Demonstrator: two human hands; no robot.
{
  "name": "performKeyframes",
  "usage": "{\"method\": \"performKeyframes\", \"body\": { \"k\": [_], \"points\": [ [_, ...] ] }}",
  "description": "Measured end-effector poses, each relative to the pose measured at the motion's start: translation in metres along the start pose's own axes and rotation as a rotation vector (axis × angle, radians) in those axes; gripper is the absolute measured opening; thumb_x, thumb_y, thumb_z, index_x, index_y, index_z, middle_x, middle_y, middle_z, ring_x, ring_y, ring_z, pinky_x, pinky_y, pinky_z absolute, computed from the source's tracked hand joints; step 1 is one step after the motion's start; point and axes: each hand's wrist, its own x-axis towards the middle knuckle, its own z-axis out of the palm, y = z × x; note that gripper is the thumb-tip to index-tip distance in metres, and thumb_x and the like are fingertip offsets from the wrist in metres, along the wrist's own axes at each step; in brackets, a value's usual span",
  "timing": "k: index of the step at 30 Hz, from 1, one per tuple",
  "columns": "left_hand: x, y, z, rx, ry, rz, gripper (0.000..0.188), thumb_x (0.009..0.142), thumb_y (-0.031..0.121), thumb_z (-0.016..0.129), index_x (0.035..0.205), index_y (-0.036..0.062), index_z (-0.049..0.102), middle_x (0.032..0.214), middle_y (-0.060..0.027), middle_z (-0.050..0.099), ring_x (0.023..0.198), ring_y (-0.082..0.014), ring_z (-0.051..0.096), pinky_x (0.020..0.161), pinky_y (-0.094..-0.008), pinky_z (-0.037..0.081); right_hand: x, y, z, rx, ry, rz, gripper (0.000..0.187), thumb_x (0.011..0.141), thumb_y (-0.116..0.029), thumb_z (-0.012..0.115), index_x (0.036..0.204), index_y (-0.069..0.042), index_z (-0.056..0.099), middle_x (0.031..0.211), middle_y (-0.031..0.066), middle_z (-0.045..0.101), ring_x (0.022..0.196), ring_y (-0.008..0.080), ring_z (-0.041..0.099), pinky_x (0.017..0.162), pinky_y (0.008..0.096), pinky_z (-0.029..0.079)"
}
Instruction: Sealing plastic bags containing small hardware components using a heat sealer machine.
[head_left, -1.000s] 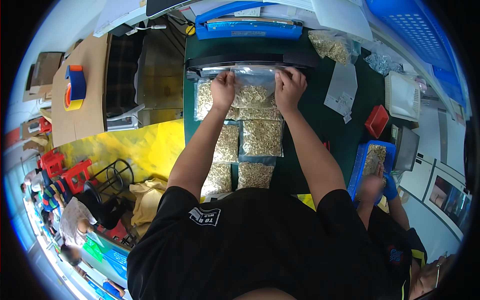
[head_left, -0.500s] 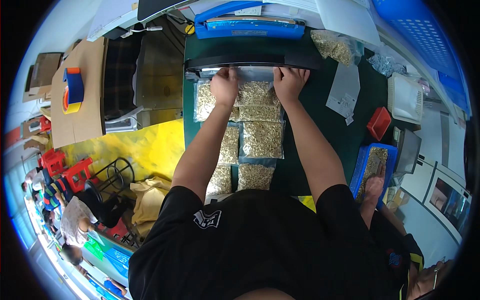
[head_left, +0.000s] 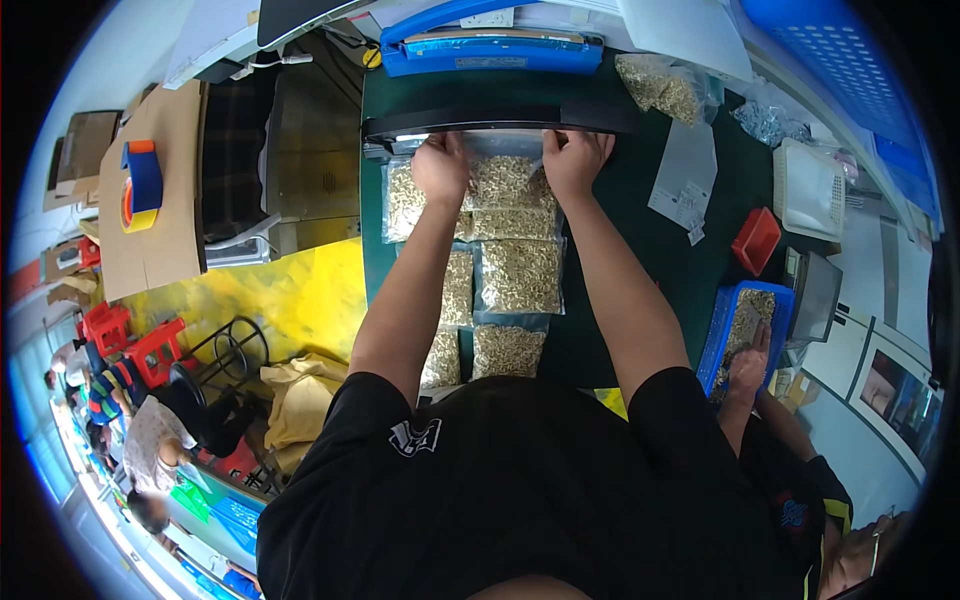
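A clear plastic bag (head_left: pixel 507 182) full of small brass-coloured pieces lies flat in front of me, its top edge running under a long black bar (head_left: pixel 490 119) that looks like part of a bag sealer. My left hand (head_left: pixel 440 170) is closed on the left side of the bag's top, fingertips against the bar. On the right, my right hand (head_left: pixel 575 163) pinches the other corner of the same top edge. Some fingertips are hidden by the bar. More filled bags (head_left: pixel 520 277) lie in two columns between my forearms and my body.
Behind the bar stands a blue device (head_left: pixel 492 58) with a handle. At right are a loose bag of pieces (head_left: pixel 660 90), a red tray (head_left: pixel 756 241) and a white basket (head_left: pixel 810 190). A co-worker's hand (head_left: pixel 745 370) reaches into a blue bin (head_left: pixel 722 335) of pieces. A cardboard box (head_left: pixel 150 240) stands left.
Both hands stay at the bag's top edge by the bar, with hardly any movement. The whole view has shifted slightly. The co-worker's hand remains in the blue bin.
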Motion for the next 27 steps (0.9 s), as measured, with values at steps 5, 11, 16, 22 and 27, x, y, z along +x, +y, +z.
{"method": "performKeyframes", "body": {
  "k": [5, 11, 16, 22, 27],
  "points": [
    [-0.001, 0.001, -0.003, 0.110, 0.041, 0.032, 0.035, 0.093, 0.041, 0.065, 0.086, 0.0099, 0.079, 0.078, -0.0150, 0.075, 0.077, -0.0386, 0.072, 0.072, -0.0482, 0.056, 0.004, -0.003, -0.001, -0.094, 0.141, -0.098, 0.012, 0.078, -0.021, 0.081, 0.082, -0.011, 0.075, 0.093, 0.0046, 0.071, 0.102, 0.0303, 0.061, 0.109, 0.0508, 0.034],
    [0.005, 0.000, -0.005, 0.046, 0.025, -0.080, 0.039, 0.089, 0.049, 0.069, 0.092, 0.0116, 0.081, 0.088, -0.0164, 0.076, 0.086, -0.0389, 0.073, 0.078, -0.0474, 0.057, 0.004, 0.014, -0.013, 0.032, -0.037, -0.171, 0.020, 0.077, -0.029, 0.085, 0.086, -0.012, 0.079, 0.094, 0.0053, 0.071, 0.103, 0.0287, 0.061, 0.107, 0.0485, 0.036],
    [0.009, -0.007, -0.009, 0.048, -0.009, -0.126, 0.046, 0.085, 0.056, 0.071, 0.092, 0.0123, 0.081, 0.090, -0.0151, 0.077, 0.089, -0.0377, 0.073, 0.081, -0.0465, 0.057, 0.005, 0.011, -0.023, 0.076, -0.059, -0.231, 0.024, 0.075, -0.035, 0.087, 0.085, -0.014, 0.080, 0.093, 0.0043, 0.070, 0.101, 0.0277, 0.061, 0.105, 0.0464, 0.036],
    [-0.004, -0.013, -0.009, -0.072, 0.048, -0.063, 0.038, 0.091, 0.047, 0.068, 0.096, 0.0095, 0.077, 0.084, -0.0139, 0.075, 0.080, -0.0377, 0.072, 0.073, -0.0492, 0.055, 0.007, 0.006, -0.024, 0.039, -0.082, -0.214, 0.027, 0.074, -0.037, 0.088, 0.084, -0.014, 0.079, 0.093, 0.0049, 0.071, 0.102, 0.0279, 0.061, 0.104, 0.0461, 0.037],
    [-0.022, 0.030, -0.027, -0.197, 0.306, 0.383, 0.026, 0.091, 0.031, 0.070, 0.098, 0.0064, 0.069, 0.075, -0.0098, 0.068, 0.074, -0.0342, 0.065, 0.077, -0.0458, 0.049, 0.006, 0.012, -0.023, 0.088, -0.068, -0.198, 0.024, 0.074, -0.036, 0.087, 0.084, -0.015, 0.079, 0.095, 0.0041, 0.071, 0.104, 0.0276, 0.061, 0.105, 0.0467, 0.038]
  ]
}}
